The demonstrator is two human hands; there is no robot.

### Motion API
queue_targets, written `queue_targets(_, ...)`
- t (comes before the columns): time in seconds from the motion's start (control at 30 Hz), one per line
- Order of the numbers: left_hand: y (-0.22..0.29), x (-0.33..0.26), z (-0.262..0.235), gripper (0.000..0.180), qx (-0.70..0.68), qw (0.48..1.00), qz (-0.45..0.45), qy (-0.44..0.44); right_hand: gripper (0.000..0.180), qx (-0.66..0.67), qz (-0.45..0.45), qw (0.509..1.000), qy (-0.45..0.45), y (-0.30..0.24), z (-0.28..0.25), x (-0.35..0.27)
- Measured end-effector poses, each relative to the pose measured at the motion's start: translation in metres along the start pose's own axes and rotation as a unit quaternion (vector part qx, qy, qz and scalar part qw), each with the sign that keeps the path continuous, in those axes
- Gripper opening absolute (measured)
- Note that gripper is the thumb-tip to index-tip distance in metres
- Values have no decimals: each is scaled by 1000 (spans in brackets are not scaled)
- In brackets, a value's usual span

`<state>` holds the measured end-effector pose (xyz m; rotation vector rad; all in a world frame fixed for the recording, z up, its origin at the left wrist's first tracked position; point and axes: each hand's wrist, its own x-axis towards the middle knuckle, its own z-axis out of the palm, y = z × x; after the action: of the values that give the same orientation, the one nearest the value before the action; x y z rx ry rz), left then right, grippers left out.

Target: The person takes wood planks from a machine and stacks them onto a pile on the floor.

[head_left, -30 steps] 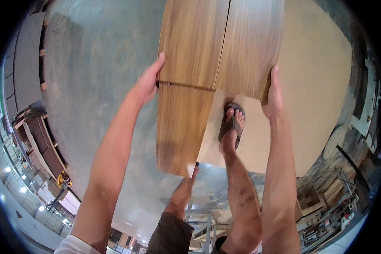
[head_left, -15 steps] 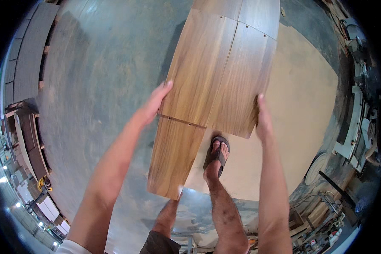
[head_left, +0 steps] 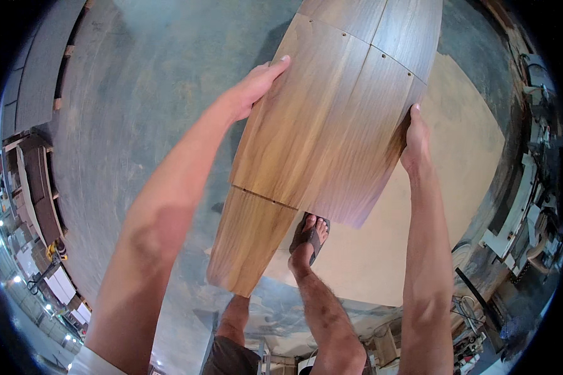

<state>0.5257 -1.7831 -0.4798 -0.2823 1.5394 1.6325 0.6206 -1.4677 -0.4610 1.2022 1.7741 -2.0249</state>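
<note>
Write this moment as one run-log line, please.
left hand: at left edge of side-by-side wood-grain panels | right hand: at their right edge | sandaled foot: on tan sheet

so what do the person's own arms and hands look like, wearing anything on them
The left hand and right hand show no gloves, though most fingers are hidden, so rings can't be ruled out. Both forearms are uncovered, with no watch, bracelet, cable or marking visible. A white sleeve shows on the left arm; none is in view on the right.
</note>
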Motion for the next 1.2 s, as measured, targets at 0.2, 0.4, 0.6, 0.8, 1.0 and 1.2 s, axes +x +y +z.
queue_targets(0.2,-1,-2,3,64,-46,999,-10,23,64,-21,-20,1000,-7,8,0,6)
queue_targets(0.4,5,-7,-2,76,37,999,-24,1,61,-18,-32,999,8,5,7,3)
queue_targets(0.6,-31,-56,-22,83,56,987,91,122,74,56,-48,997,36,55,-26,-27)
queue_targets(0.8,-191,-243,-99,88,-104,956,-10,274,88,146,122,962,194,255,-11,-233)
queue_targets(1.0,-402,-484,-77,86,-179,876,-224,388,92,351,347,862,118,363,93,-434)
queue_targets(1.2,-505,-635,-2,72,-282,825,-316,374,100,522,242,813,87,358,162,-447)
